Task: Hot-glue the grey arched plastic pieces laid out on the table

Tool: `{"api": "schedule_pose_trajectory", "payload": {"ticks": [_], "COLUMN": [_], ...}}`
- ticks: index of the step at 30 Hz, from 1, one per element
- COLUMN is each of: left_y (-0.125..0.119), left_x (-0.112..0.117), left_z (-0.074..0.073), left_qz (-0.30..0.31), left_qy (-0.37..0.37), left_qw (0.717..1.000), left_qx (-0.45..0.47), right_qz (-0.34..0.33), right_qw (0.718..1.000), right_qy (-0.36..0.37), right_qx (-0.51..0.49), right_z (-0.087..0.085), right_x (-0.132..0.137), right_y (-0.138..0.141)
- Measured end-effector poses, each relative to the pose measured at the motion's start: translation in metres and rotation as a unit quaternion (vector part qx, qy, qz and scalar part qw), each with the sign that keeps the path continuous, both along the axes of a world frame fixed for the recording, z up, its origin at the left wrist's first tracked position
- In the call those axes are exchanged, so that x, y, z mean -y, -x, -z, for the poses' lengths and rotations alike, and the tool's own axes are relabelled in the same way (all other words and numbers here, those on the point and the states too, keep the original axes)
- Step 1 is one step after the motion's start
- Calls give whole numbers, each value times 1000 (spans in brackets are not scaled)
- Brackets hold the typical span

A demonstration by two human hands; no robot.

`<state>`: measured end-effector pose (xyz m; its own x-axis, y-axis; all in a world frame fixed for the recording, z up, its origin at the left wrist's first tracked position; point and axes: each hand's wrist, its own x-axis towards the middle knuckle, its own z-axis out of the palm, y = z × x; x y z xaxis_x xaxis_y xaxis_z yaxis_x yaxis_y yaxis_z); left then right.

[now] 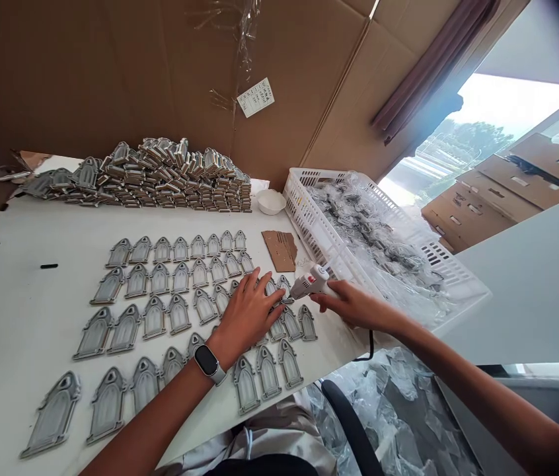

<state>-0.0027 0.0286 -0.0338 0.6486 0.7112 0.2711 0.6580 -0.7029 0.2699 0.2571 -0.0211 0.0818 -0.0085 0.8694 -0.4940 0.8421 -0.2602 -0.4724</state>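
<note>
A white hot glue gun (309, 283) is gripped in my right hand (346, 304), its nozzle pointing left and down at a small grey arched piece (285, 285) in the third row. My left hand (252, 304), with a watch on the wrist, reaches over the rows with its fingers spread. Its fingertips are beside the nozzle; whether they touch a piece is hard to see. Several rows of grey arch-shaped pieces (154, 316) lie flat on the white table (26, 317). Some of them are hidden under my left hand and forearm.
A large stack of similar arched pieces (175, 175) stands against the cardboard wall (111, 73). To the right are a white bowl (271, 202), a cardboard scrap (279, 250) and a white plastic crate (329, 241) with plastic-wrapped parts. A dark chair armrest (351, 426) is below.
</note>
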Motion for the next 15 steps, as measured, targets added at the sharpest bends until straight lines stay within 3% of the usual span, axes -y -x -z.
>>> {"api": "schedule_pose_trajectory", "payload": {"ticks": [6,15], "left_y": [-1,0], "left_x": [0,0], "left_z": [2,2], "left_qz": [-1,0], "left_qy": [-7,-6], "left_qw": [1000,1000], "left_qx": [0,0], "right_qz": [-68,-90], "right_qw": [995,986], "right_qy": [-31,-45], "right_qx": [65,129], "right_z": [-10,-19], "right_x": [-6,-2], "right_y": [2,11]}}
